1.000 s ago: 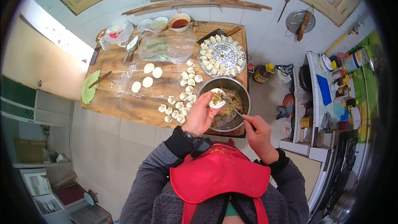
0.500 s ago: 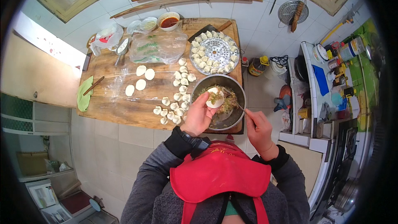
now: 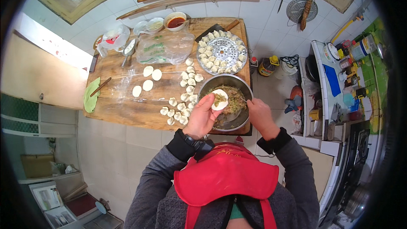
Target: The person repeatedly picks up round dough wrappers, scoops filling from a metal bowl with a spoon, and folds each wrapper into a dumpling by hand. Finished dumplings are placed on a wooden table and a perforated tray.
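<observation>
My left hand (image 3: 201, 118) holds a round dumpling wrapper (image 3: 221, 105) over the near left part of a steel bowl (image 3: 232, 129). A small heap of filling (image 3: 218, 98) lies on the wrapper. Greenish-brown chopped filling (image 3: 235, 95) spreads inside the bowl. At the bowl's right rim, my right hand (image 3: 260, 118) is closed round a thin metal utensil (image 3: 243, 100), whose far end reaches into the filling and cannot be made out. Several folded dumplings (image 3: 185, 96) stand on the wooden table (image 3: 123, 112) left of the bowl.
Beyond the bowl, a perforated metal tray (image 3: 222, 52) carries a ring of dumplings, beside a cleaver (image 3: 208, 32). Loose wrappers (image 3: 148, 85) lie mid-table. A plastic bag (image 3: 165, 47), a bowl of red sauce (image 3: 175, 21) and a green cloth (image 3: 90, 97) lie farther out.
My right hand has moved forward against the bowl's right rim, with the utensil's end lower in the filling. The left hand still holds the wrapper over the bowl. The whole view has shifted slightly.
</observation>
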{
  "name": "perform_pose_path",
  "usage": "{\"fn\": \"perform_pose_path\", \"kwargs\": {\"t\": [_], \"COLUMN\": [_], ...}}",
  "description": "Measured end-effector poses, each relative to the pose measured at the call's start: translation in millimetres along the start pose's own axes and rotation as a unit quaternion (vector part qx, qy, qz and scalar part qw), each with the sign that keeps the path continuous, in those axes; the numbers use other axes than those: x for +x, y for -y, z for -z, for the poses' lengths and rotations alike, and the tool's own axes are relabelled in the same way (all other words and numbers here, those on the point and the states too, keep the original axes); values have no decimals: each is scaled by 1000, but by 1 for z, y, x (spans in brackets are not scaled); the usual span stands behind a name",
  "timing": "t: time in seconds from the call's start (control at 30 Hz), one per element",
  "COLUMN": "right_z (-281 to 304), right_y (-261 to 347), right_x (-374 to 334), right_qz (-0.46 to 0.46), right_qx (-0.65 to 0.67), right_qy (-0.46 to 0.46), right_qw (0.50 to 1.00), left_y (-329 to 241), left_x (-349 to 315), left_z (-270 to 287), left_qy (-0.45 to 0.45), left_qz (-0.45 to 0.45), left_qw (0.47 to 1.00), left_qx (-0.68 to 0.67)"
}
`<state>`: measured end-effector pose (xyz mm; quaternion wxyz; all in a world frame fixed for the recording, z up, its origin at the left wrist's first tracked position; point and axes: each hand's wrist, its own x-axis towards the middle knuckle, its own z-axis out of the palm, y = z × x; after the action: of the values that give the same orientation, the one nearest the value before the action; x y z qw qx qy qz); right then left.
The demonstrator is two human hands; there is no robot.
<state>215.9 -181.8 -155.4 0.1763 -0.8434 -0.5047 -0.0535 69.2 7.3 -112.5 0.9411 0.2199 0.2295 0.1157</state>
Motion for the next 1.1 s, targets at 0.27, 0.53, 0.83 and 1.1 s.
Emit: {"fn": "perform_pose_path", "kwargs": {"t": [0.27,0.53,0.83,1.1], "right_z": [18,63,63,74], "right_y": [12,64,73,74], "right_x": [28,52,52,26], "right_qz": [18,65,104,71], "right_qx": [51,270,238,263], "right_qy": [-130,-141,-127,-125], "right_qw": [990,950,957,954], "left_y": [3,-1,4,-7], "left_x": [-10,-21,-28,-38], "left_z": [-5,-10,-9,-15], "left_qy": [-35,3,11,24], "left_qz": [-10,-6,14,39], "left_qw": [999,1000,999,999], "left_qx": [3,19,49,29]}}
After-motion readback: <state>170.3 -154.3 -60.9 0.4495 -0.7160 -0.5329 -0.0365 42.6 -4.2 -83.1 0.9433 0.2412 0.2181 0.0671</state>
